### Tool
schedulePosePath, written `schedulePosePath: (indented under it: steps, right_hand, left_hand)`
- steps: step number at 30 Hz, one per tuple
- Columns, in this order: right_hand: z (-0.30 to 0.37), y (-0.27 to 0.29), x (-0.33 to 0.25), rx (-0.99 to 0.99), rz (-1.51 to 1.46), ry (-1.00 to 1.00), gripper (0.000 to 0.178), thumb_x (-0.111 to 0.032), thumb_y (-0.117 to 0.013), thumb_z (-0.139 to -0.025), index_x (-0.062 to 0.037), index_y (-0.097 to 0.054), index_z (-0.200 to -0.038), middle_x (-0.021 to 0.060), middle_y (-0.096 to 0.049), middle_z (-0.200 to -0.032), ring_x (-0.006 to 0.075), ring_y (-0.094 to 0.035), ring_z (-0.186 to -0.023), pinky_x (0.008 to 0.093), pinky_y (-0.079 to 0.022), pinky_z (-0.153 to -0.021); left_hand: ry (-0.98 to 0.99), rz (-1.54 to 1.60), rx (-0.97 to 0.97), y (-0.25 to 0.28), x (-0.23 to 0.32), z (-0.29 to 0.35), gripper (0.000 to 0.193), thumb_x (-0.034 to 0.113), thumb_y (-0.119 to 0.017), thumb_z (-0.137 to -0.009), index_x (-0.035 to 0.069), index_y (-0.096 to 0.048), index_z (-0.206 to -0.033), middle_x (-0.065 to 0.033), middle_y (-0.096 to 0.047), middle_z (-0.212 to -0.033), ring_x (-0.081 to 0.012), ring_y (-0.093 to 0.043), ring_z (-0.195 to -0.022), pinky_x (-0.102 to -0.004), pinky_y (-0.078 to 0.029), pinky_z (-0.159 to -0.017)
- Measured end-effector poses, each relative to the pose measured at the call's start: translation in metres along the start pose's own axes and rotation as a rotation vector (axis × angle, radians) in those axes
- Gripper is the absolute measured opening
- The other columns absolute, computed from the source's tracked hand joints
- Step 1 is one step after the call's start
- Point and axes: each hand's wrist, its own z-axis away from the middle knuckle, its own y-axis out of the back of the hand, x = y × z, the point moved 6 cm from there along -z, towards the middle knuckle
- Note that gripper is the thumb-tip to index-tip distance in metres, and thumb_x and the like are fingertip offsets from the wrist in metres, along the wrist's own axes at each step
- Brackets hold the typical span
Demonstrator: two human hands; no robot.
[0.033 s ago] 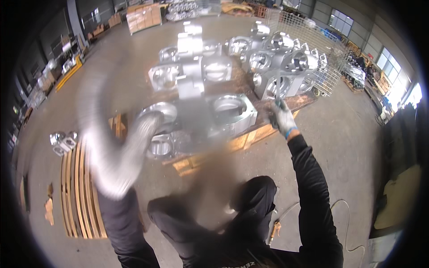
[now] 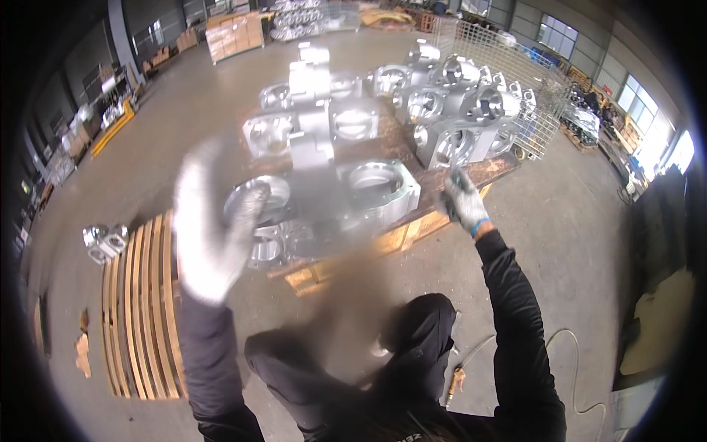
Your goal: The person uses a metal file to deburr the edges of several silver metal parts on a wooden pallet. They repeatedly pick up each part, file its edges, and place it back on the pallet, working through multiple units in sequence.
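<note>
Workshop hall, grey concrete floor (image 2: 560, 250), daylight from windows at the right. In front of your knees a low wooden pallet (image 2: 403, 239) carries a dark brown board (image 2: 487, 169), with bright silver castings standing on it in two groups. A pallet of pale wooden slats (image 2: 143, 309) lies to your left; an orange-handled air gun (image 2: 456, 379) with a thin hose lies on the floor to your right.

Key relation: the nearest silver metal casting, two round bores either side of a flat middle (image 2: 317, 190), sits on the board's near-left part. Its long axis runs left to right across your front, the right end slightly farther off. Your left hand (image 2: 210, 236), in a white knit glove, is the nearer: it hangs at the casting's left end, thumb overlapping the left bore in view. Contact: cannot tell. Its fingers are extended, thumb spread away, nothing visible within them; outline smeared by motion.

Your right hand (image 2: 464, 202), in a greyish glove with a blue wristband, is apart from the casting's right end, at the board's edge below the right-hand group of castings (image 2: 458, 103). Fingers bent, dark at the tips; whether they grip anything, you cannot tell.

Casting's appearance: shiny, smooth-walled bores, squared right end; lower middle blurred.
</note>
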Motion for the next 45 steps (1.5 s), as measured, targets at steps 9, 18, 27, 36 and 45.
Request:
schedulePosePath:
  steps: [9,18,27,36,45]
  right_hand:
    - [0.084,0.018,0.014,-0.231,0.115,0.031,0.053,-0.016,-0.057,-0.109,0.0023,-0.046,-0.157,0.01,-0.057,-0.138,0.0148,-0.057,-0.12,0.0315,-0.047,-0.104]
    - [0.088,0.018,0.018,-0.336,0.222,0.111,0.04,-0.014,-0.061,-0.109,-0.0083,-0.063,-0.148,-0.0084,-0.055,-0.077,0.0021,-0.046,-0.064,0.0234,-0.044,-0.059]
    - [0.019,-0.021,-0.002,-0.308,0.249,0.297,0.032,0.002,-0.063,-0.102,0.0011,-0.071,-0.134,0.0106,-0.079,-0.12,0.0105,-0.069,-0.105,0.027,-0.055,-0.091]
    - [0.061,0.015,-0.002,-0.353,0.248,0.032,0.037,0.003,-0.062,-0.102,0.0019,-0.067,-0.139,0.0118,-0.075,-0.131,0.0129,-0.068,-0.119,0.0295,-0.054,-0.104]
    - [-0.011,-0.031,0.033,-0.495,0.041,0.069,0.052,-0.022,-0.047,-0.109,0.0073,-0.049,-0.152,0.0172,-0.052,-0.159,0.0277,-0.046,-0.149,0.0399,-0.033,-0.129]
  left_hand:
    - [0.2,-0.42,-0.134,-0.136,-0.099,0.113,0.034,0.029,-0.059,-0.1,0.006,-0.075,-0.08,-0.0161,-0.073,-0.073,-0.0353,-0.07,-0.066,-0.0469,-0.055,-0.069]
    - [0.108,-0.425,-0.091,-0.127,-0.079,0.147,0.02,0.017,-0.064,-0.088,0.002,-0.076,-0.092,-0.0132,-0.075,-0.08,-0.0329,-0.072,-0.072,-0.0439,-0.054,-0.074]
    - [0.201,-0.152,-0.016,-0.142,-0.122,0.181,0.02,0.021,-0.063,-0.089,0.005,-0.073,-0.096,-0.0116,-0.075,-0.09,-0.0316,-0.074,-0.086,-0.0411,-0.055,-0.084]
    - [0.141,-0.385,-0.088,-0.143,-0.107,0.184,0.02,0.016,-0.062,-0.091,0.0,-0.071,-0.099,-0.0147,-0.073,-0.094,-0.0286,-0.07,-0.093,-0.0435,-0.054,-0.082]
    - [0.163,-0.372,-0.156,-0.141,-0.105,0.171,0.023,0.015,-0.063,-0.088,-0.001,-0.075,-0.1,-0.0128,-0.076,-0.088,-0.0337,-0.074,-0.082,-0.0417,-0.055,-0.08]
